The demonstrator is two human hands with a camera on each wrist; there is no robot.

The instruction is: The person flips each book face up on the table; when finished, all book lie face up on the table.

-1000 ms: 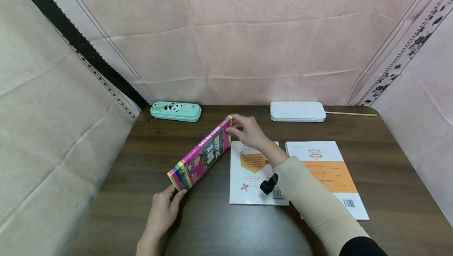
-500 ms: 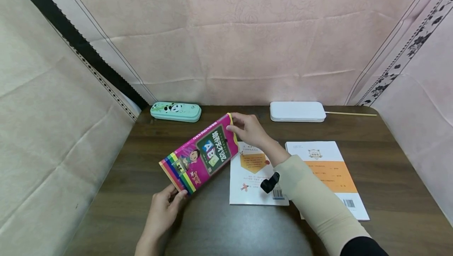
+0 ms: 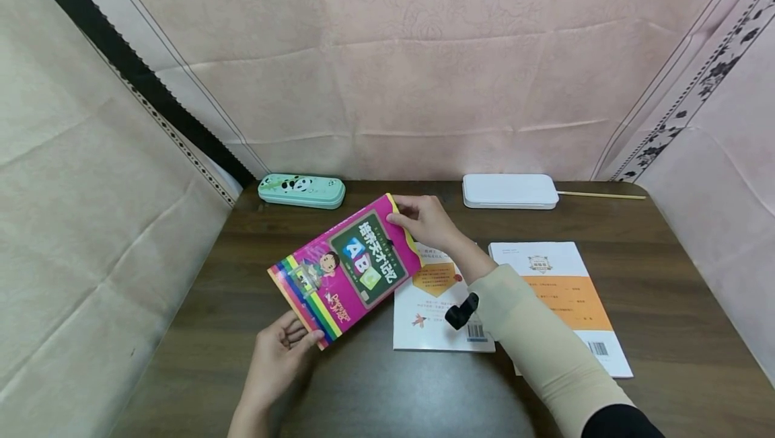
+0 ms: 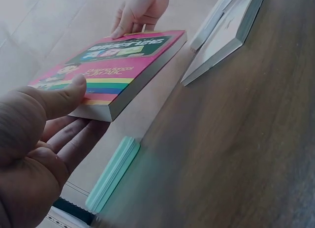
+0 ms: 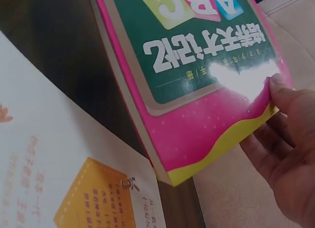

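Note:
A thick pink book (image 3: 348, 270) with a green panel and rainbow stripes is held slantwise above the table by both hands. At its near-left end my left hand (image 3: 277, 360) pinches the striped corner, thumb on the cover and fingers beneath, as the left wrist view shows. My right hand (image 3: 424, 223) grips the far, yellow-edged end, with the thumb on the cover (image 5: 211, 119) and the other fingers under it. The book's right corner overlaps a white booklet (image 3: 436, 323) with an orange badge on the table.
To the right lies another white book (image 3: 557, 260) with an orange band. At the back of the brown table (image 3: 212, 330) stand a mint pencil case (image 3: 301, 191) with a panda and a white flat case (image 3: 510, 191) beside a thin stick (image 3: 602, 194). Pale cloth (image 3: 424, 88) hangs behind.
The pink book has turned from nearly edge-on to showing its cover broadly toward the head camera. Its near end has dipped slightly; both hands keep hold and have barely moved.

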